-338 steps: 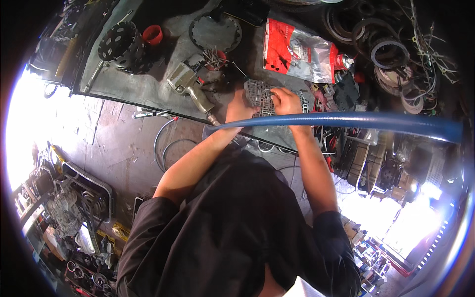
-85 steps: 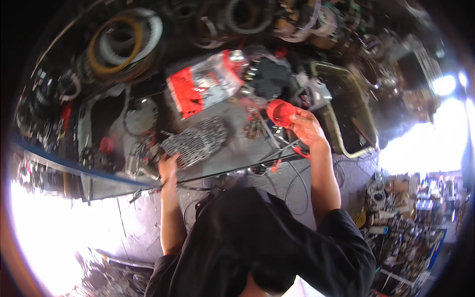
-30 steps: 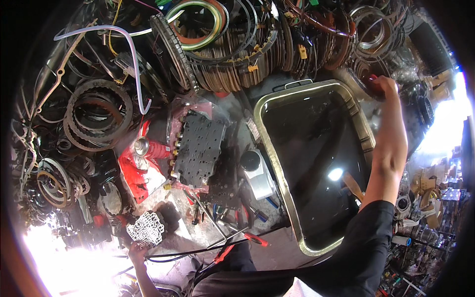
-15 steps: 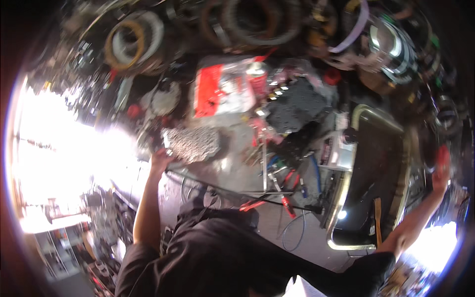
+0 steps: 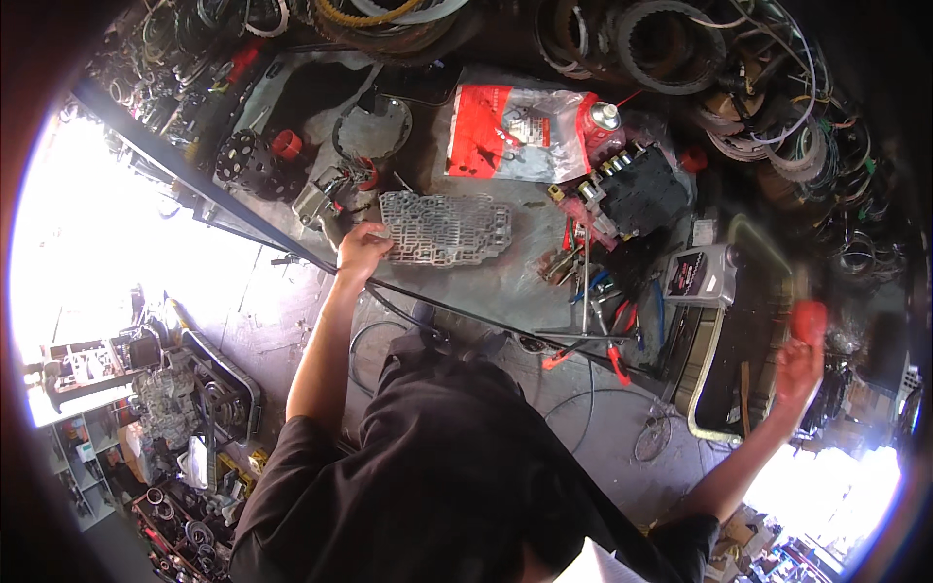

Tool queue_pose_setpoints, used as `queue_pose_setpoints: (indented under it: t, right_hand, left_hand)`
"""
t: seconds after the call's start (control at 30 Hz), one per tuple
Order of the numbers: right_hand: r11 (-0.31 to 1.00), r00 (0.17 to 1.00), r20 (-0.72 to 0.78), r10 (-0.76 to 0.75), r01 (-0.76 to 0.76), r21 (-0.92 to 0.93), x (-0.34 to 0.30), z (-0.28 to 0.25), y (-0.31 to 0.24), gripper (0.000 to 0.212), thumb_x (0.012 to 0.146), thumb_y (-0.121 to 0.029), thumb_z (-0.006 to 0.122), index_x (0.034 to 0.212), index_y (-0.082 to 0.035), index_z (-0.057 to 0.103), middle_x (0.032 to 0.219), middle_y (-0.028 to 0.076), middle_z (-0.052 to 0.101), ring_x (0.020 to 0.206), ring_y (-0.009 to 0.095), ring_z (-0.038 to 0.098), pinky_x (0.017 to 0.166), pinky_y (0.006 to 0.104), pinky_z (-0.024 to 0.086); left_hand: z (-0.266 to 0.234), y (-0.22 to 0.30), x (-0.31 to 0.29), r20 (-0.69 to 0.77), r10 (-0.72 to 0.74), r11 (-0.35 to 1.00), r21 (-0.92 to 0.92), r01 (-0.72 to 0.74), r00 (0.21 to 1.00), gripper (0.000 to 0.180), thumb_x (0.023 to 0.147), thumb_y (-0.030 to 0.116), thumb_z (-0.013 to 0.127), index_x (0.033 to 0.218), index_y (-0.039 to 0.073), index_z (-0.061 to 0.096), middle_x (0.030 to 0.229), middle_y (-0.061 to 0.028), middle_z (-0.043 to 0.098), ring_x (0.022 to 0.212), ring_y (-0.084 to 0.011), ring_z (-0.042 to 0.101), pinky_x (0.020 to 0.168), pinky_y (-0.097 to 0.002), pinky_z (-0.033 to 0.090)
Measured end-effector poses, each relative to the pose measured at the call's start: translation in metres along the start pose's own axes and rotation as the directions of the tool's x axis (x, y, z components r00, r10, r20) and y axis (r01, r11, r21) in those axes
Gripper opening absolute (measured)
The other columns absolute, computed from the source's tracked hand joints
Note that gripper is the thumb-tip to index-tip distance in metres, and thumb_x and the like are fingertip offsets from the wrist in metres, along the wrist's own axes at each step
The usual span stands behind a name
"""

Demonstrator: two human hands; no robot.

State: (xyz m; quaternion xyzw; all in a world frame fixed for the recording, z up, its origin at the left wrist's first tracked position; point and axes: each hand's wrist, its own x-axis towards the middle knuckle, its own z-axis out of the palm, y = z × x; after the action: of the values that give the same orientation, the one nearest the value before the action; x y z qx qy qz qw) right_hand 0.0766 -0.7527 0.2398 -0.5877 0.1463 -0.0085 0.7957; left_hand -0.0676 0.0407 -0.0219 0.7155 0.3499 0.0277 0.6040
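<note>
On the bench lies a grey metal valve body (image 5: 447,229), a flat casting full of maze-like channels. My left hand (image 5: 362,251) pinches its left end between thumb and fingers. Far to the right, my right hand (image 5: 799,374) is raised beside a long metal pan (image 5: 724,374), fingers closed round a red rounded object (image 5: 808,321). That object is slightly blurred, and its kind is unclear. Beyond the valve body lie a red-and-white plastic bag (image 5: 481,131), a red spray can (image 5: 603,131) and a dark block with solenoids (image 5: 646,194).
Pliers (image 5: 617,350) and other hand tools lie near the bench's front edge. A grey bottle (image 5: 702,275) stands by the pan. At the left are a perforated black drum (image 5: 255,165) and a round metal plate (image 5: 372,128). Large rings (image 5: 671,49) hang at the back.
My view has shifted and sharpened. The right hand, with the red object, has come inward toward the pan. My left hand stays at the valve body's left end.
</note>
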Motion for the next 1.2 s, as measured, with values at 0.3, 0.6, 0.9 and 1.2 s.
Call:
queue_pose_setpoints:
  t: [0.3, 0.6, 0.9, 1.2]
  right_hand:
    - [0.915, 0.923, 0.001, 0.385, -0.382, 0.133, -0.085, 0.259, 0.186, 0.016, 0.093, -0.023, 0.077, 0.103, -0.013, 0.068, 0.086, 0.003, 0.066, 0.075, 0.015, 0.06, 0.063, 0.0294, 0.046]
    - [0.905, 0.885, 0.216, 0.412, -0.368, -0.215, -0.099, 0.425, 0.291, 0.021, 0.089, -0.016, 0.082, 0.103, -0.006, 0.072, 0.085, -0.002, 0.065, 0.069, 0.007, 0.053, 0.061, 0.0246, 0.041]
    - [0.82, 0.913, 0.24, 0.33, -0.152, -0.552, -0.137, 0.506, 0.346, 0.039, 0.084, -0.024, 0.088, 0.109, -0.003, 0.067, 0.093, 0.001, 0.07, 0.07, 0.003, 0.053, 0.061, 0.0218, 0.038]
    - [0.833, 0.927, 0.25, 0.279, -0.104, -0.543, -0.133, 0.483, 0.351, 0.039, 0.081, -0.01, 0.089, 0.109, 0.004, 0.065, 0.095, 0.008, 0.074, 0.086, 0.013, 0.069, 0.078, 0.0264, 0.055]
  left_hand:
    - [0.001, -0.031, 0.01, 0.085, 0.065, 0.998, -0.013, -0.064, 0.994, 0.037, 0.087, 0.002, 0.079, 0.121, 0.006, 0.066, 0.096, -0.0052, 0.069, 0.085, -0.0135, 0.067, 0.073, -0.0285, 0.056]
    - [-0.012, -0.018, 0.012, 0.259, 0.048, 0.994, -0.108, -0.02, 0.965, 0.039, 0.086, 0.003, 0.078, 0.122, 0.005, 0.065, 0.097, -0.0066, 0.07, 0.086, -0.0139, 0.066, 0.073, -0.0289, 0.054]
    - [-0.012, -0.032, 0.018, 0.299, 0.155, 0.985, -0.122, -0.123, 0.942, 0.038, 0.087, 0.003, 0.076, 0.123, 0.002, 0.063, 0.104, -0.0095, 0.07, 0.097, -0.018, 0.067, 0.087, -0.0317, 0.054]
    - [-0.008, -0.036, 0.021, 0.259, 0.146, 0.985, -0.127, -0.116, 0.955, 0.03, 0.085, 0.013, 0.076, 0.113, 0.006, 0.067, 0.094, -0.0121, 0.071, 0.089, -0.0257, 0.069, 0.081, -0.0371, 0.053]
